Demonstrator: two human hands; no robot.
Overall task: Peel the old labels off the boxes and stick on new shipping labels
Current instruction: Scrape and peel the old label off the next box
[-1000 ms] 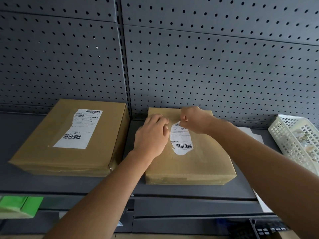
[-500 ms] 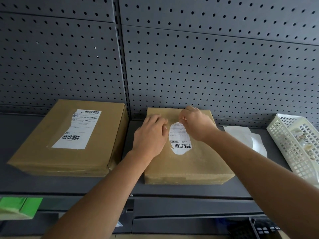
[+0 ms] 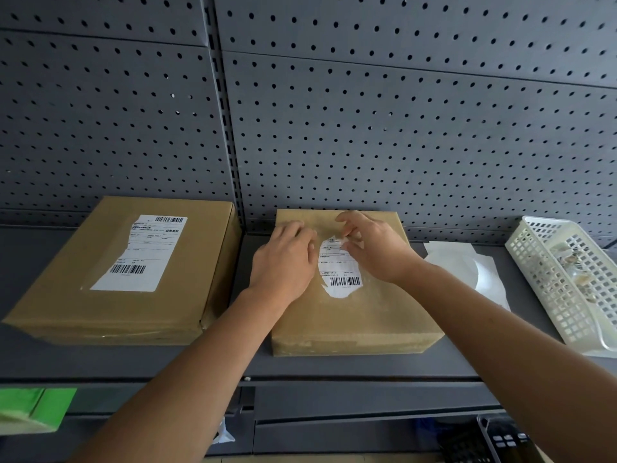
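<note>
Sitting on the grey shelf [image 3: 334, 367] beside a labelled left box [image 3: 83, 305], the right box [image 3: 360, 319] lies centre. L hand [image 3: 283, 262] lies flat, pressing its top; R hand [image 3: 377, 252] pinches upper edge of the torn label [image 3: 339, 275] stuck there.

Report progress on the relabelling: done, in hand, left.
Done: no box is stripped yet. In hand: the left hand rests on the right box while the right hand pinches the top of its torn label, partly gone. Left: the rest of it, the left box's label, mostly whole, then relabelling both.
</note>
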